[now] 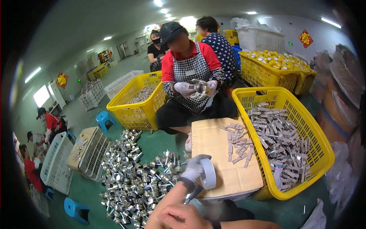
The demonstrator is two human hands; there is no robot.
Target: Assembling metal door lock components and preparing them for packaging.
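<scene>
My left hand [193, 168], in a pale glove with a dark cuff, holds a roll of light grey tape [208, 174] upright above the near left part of a cardboard sheet [207, 143]. My bare right hand [185, 215] lies across my left forearm at the lower edge, its fingers curled in; whatever they may hold is hidden. Flat grey metal clamp pieces [239, 142] lie loose on the cardboard's right side. Left of my hands, a big heap of shiny metal cup-shaped parts with stems [131, 179] covers the green floor.
At right stands a yellow crate [282, 95] full of grey metal pieces. Opposite, a seated co-worker's gloved hands hold a metal part [200, 88]. Another yellow crate [139, 121] is behind the heap. Blue stools [76, 210] and a white crate [57, 168] stand left.
</scene>
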